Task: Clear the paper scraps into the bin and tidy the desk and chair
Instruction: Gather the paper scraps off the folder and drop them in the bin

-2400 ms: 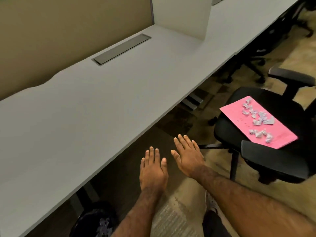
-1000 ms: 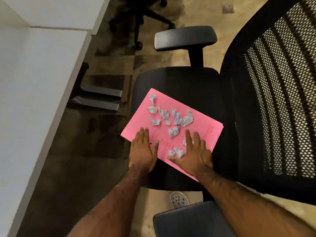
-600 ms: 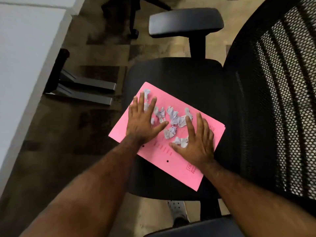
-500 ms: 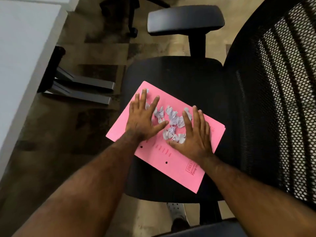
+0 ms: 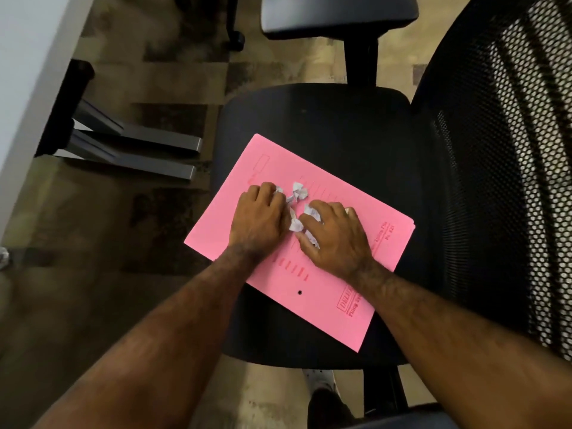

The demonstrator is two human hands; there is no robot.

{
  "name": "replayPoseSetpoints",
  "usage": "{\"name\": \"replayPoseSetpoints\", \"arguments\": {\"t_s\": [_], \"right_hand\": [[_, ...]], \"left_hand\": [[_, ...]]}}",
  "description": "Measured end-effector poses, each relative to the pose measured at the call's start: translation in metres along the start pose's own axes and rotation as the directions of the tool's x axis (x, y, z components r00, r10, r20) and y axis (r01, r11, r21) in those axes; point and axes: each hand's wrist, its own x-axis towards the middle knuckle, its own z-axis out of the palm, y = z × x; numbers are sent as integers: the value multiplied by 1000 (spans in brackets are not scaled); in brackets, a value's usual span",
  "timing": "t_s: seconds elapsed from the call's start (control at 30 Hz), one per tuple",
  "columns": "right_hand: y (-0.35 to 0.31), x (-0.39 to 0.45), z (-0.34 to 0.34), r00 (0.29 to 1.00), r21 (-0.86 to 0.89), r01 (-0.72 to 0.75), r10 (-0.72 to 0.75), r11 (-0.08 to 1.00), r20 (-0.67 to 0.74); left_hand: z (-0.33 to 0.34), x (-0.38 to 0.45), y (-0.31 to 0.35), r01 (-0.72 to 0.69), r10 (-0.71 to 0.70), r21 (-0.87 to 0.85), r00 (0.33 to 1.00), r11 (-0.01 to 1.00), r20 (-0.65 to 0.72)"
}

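A pink folder (image 5: pixel 312 286) lies on the black seat of an office chair (image 5: pixel 318 119). Crumpled white paper scraps (image 5: pixel 299 191) sit bunched together on the folder between my hands. My left hand (image 5: pixel 259 218) is curled, its fingers closed around scraps at the left of the bunch. My right hand (image 5: pixel 335 235) is curled too, with scraps showing under its fingers and thumb. Most of the scraps are hidden beneath both hands.
The chair's mesh backrest (image 5: pixel 507 168) rises on the right, an armrest (image 5: pixel 337 13) at the top. The white desk edge (image 5: pixel 28 57) runs down the left, with its metal feet (image 5: pixel 136 156) on the patterned carpet. My shoe (image 5: pixel 322 385) shows below the seat.
Both hands went from lying flat with spread fingers to curled fists, drawing the scattered scraps together into one bunch on the folder. The camera has moved closer to the chair.
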Motion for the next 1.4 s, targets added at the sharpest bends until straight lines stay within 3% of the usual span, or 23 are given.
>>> {"name": "replayPoseSetpoints", "arguments": {"t_s": [0.2,0.47,0.6,0.73,0.83,1.0,1.13,1.2,1.4], "right_hand": [[-1,-9,4,999,-48,-19,17,999,-43],[1,-17,-5,998,71,-36,39,997,-50],[-4,-19,-22,977,184,-189,203,965,-62],[-25,-1,-49,872,353,-400,470,846,-138],[-54,16,-69,831,475,-423,539,771,-134],[-146,23,-88,925,574,-204,347,793,-151],[-234,3,-86,995,586,-76,101,807,-10],[-277,-13,-82,999,591,-4,-24,807,40],[-408,-89,-54,948,579,147,-281,802,147]], "left_hand": [[4,-3,6,65,-65,8,993,998,97],[-3,-15,11,250,-231,-74,951,965,207],[-17,-30,21,396,-381,-238,918,887,108],[-39,-46,31,482,-539,-392,841,783,-42],[-60,-65,29,500,-631,-494,764,711,-134],[-96,-130,5,510,-714,-538,640,671,-284],[-123,-220,-18,563,-761,-515,524,647,-383],[-131,-275,-33,606,-788,-505,472,615,-395],[-138,-463,-59,766,-910,-515,223,385,-348]]}}
